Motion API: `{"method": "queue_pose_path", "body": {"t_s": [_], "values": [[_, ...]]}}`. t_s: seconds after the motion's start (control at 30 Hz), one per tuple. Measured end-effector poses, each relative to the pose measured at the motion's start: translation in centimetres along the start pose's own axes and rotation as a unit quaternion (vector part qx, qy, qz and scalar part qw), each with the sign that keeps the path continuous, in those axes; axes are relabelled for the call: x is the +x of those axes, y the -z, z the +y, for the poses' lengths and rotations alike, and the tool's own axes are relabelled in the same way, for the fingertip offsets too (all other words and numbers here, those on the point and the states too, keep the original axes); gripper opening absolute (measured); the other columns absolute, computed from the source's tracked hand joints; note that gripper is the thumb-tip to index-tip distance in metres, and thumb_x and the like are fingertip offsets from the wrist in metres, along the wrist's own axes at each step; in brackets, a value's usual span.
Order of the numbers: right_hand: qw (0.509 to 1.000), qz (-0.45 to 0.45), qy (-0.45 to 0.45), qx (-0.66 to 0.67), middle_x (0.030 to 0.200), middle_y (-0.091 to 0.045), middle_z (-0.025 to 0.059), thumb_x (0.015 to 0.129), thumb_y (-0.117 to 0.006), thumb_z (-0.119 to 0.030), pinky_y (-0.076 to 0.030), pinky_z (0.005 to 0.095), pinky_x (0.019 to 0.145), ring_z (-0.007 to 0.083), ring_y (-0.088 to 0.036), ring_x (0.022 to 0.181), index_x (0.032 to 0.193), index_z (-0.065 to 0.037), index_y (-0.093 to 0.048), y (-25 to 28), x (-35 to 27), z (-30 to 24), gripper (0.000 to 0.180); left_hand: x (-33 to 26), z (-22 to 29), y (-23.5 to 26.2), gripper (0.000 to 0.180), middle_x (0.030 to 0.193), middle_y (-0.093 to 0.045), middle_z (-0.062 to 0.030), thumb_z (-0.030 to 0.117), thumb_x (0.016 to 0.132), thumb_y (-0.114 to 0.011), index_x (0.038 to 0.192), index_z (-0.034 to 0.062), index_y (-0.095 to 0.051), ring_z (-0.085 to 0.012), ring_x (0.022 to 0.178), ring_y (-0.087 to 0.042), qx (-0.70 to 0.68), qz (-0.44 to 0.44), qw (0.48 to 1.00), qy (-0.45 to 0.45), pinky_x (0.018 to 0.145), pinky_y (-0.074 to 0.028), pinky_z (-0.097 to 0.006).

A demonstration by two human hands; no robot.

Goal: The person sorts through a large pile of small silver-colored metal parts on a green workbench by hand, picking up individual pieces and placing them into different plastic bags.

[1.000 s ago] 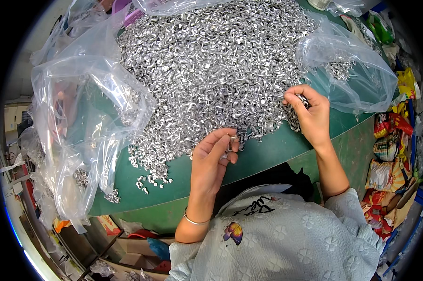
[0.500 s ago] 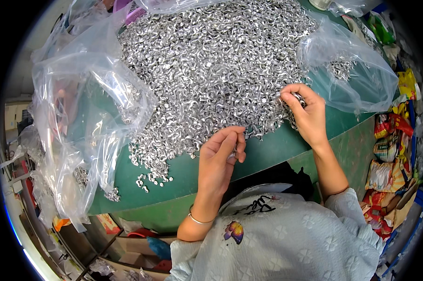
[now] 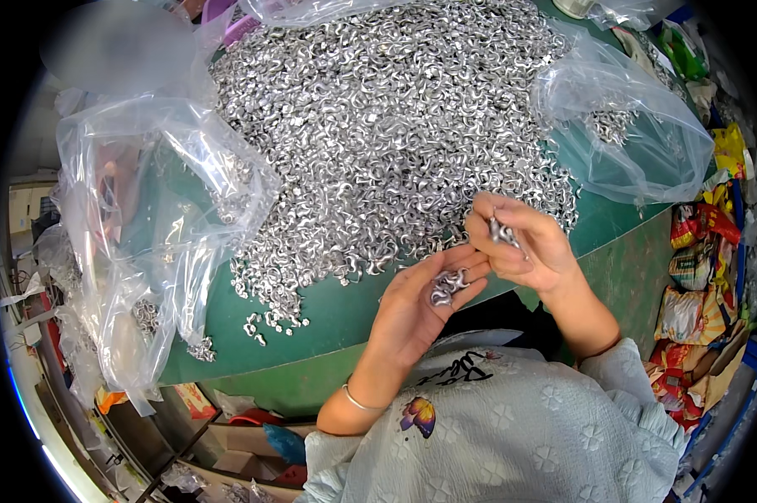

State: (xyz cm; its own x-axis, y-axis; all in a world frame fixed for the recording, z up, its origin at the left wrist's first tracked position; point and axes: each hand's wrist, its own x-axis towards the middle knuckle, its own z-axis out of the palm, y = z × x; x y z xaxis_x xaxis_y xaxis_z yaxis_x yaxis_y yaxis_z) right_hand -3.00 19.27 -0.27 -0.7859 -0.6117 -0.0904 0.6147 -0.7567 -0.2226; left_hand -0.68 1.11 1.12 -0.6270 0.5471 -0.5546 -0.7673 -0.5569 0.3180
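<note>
A wide heap of small, shiny, curved silver metal parts [image 3: 378,126] covers much of the green table [image 3: 328,323]. My left hand [image 3: 416,306], with a bangle on its wrist, is cupped palm up at the near edge of the heap, and several of the metal parts [image 3: 448,287] lie in it. Just right of it, my right hand [image 3: 529,247] curls its fingers round more metal parts [image 3: 502,233]. The fingertips of both hands are close together, and some touch or overlap.
A large clear plastic bag [image 3: 160,201] drapes over the table's left side. Another clear bag [image 3: 630,142] with metal parts lies at the right. A purple basket [image 3: 240,27] stands at the far left. Colourful packaging [image 3: 689,318] is piled beyond the right edge.
My right hand has come from the heap toward my left, with metal parts in its fingers. My left hand has shifted right and uncurled, showing the parts in its palm.
</note>
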Motion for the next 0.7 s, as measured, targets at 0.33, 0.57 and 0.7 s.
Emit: {"method": "queue_pose_path", "body": {"t_s": [0.33,0.57,0.7], "values": [[0.847,0.22,0.072,-0.479,0.063,-0.056,-0.0009,0.087,-0.055,-0.01,-0.034,0.0177,0.044,0.0037,-0.045,0.053,0.079,-0.001,-0.062,-3.1,-0.1,-0.3,0.014,-1.5,0.1,3.4,0.03,0.075,-0.052,-0.0059,0.021,0.094,-0.047,0.106,-0.0042,-0.055,-0.0147,0.058,-0.047,-0.031,-0.073,0.996,0.026,0.05,-0.041,-0.026],[0.71,0.037,0.196,-0.675,0.067,-0.053,0.0053,0.08,-0.061,-0.005,-0.04,0.026,0.05,0.0154,-0.051,0.056,0.077,-0.001,-0.062,-3.4,-0.5,4.7,0.005,-1.6,-2.1,1.7,0.026,0.093,-0.06,-0.0078,0.023,0.095,-0.044,0.102,0.001,-0.055,-0.0197,0.086,-0.061,-0.119,0.026,0.99,0.072,0.076,-0.052,-0.033],[0.493,-0.097,0.231,-0.833,0.076,-0.054,0.0058,0.067,-0.069,-0.013,-0.044,0.0311,0.054,0.0215,-0.054,0.064,0.072,-0.005,-0.057,-2.3,-0.4,5.9,0.016,-1.8,-1.9,1.0,0.027,0.096,-0.059,-0.0056,0.028,0.095,-0.042,0.101,0.0055,-0.055,-0.0158,0.087,-0.059,-0.162,-0.017,0.983,0.086,0.075,-0.051,-0.028]]}}
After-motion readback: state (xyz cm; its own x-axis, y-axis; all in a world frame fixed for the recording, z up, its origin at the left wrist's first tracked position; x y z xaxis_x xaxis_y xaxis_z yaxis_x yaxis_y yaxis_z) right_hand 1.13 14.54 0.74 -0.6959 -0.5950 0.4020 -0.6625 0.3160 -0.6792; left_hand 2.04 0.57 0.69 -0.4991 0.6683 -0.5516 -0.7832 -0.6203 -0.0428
